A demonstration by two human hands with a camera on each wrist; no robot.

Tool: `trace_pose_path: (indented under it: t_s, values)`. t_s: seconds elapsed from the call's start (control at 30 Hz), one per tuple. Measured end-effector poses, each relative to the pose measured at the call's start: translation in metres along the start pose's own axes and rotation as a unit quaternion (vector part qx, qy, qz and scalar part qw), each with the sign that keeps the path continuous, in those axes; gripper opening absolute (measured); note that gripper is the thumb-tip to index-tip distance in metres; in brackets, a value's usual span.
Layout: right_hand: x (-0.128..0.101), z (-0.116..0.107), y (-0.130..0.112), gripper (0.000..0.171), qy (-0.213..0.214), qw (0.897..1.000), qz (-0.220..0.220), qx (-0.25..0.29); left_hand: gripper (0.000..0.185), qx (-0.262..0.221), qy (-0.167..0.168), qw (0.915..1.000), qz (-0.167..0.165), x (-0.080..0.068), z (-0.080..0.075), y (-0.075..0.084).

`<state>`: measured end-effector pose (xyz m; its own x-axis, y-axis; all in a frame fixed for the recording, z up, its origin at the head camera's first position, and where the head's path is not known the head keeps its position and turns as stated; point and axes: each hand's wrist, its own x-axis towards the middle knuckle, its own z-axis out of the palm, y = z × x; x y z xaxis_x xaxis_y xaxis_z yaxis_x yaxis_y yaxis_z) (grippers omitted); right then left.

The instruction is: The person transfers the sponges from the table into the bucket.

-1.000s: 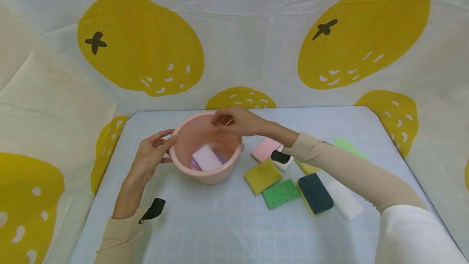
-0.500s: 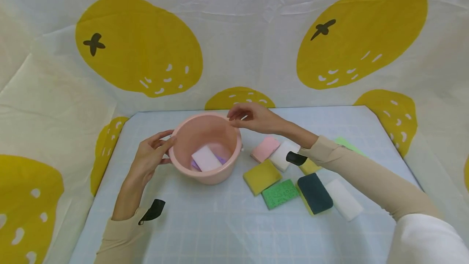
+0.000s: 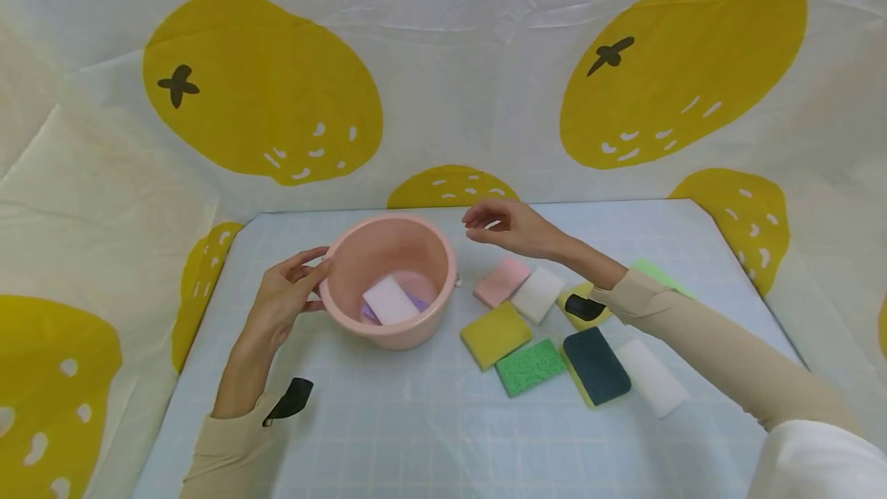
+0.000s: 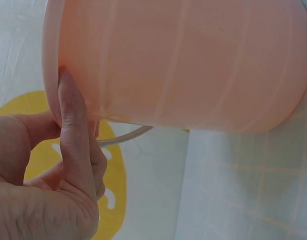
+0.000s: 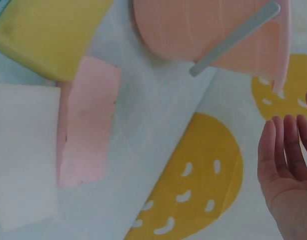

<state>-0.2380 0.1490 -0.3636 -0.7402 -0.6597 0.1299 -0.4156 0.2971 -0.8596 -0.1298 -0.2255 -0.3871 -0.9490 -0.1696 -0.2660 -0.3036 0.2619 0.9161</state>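
My left hand [image 3: 277,299] grips the rim of a pink bucket [image 3: 398,339] at its left side; the left wrist view shows a finger [image 4: 73,120] laid under the rim. Inside the bucket a white sponge [image 3: 390,300] lies over a purple sponge [image 3: 370,315], which is mostly hidden. To the right of the bucket my right hand [image 3: 516,228] hovers above the table with loosely bent fingers and nothing in them. Below that hand lie a pink sponge [image 3: 500,282] and a white sponge [image 3: 538,295].
On the table's right side lie a yellow sponge [image 3: 496,336], a green patterned sponge [image 3: 530,367], a dark-topped sponge [image 3: 597,365] and a long white block [image 3: 651,379]. My right sleeve partly covers a light green piece [image 3: 664,278]. A printed cloth [image 3: 471,98] hangs behind.
My right hand has moved from over the bucket to the right, clear of its rim. The left hand keeps its grip, and the bucket with its sponges stays in place.
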Motion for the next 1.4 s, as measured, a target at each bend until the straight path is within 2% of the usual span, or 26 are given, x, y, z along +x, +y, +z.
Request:
trace_pose_path:
  t_s: [0.4,0.87,1.1,1.4]
  values:
    - [-0.019,-0.009,0.04,0.026,0.028,0.999,0.025,-0.033,0.063,0.0,-0.001,1.0,-0.001,0.001,0.003,0.002]
    - [-0.041,-0.014,0.083,0.029,0.034,0.995,0.054,-0.072,0.062,-0.015,-0.009,0.9998,0.012,0.002,0.002,0.001]
    - [-0.049,-0.012,0.101,0.041,0.007,0.995,0.076,-0.069,0.065,-0.01,-0.008,0.9999,0.006,0.001,0.002,0.001]
    - [-0.048,-0.006,0.114,0.056,-0.07,0.991,0.092,-0.074,0.065,-0.005,-0.003,1.0,0.004,-0.001,0.0,-0.002]
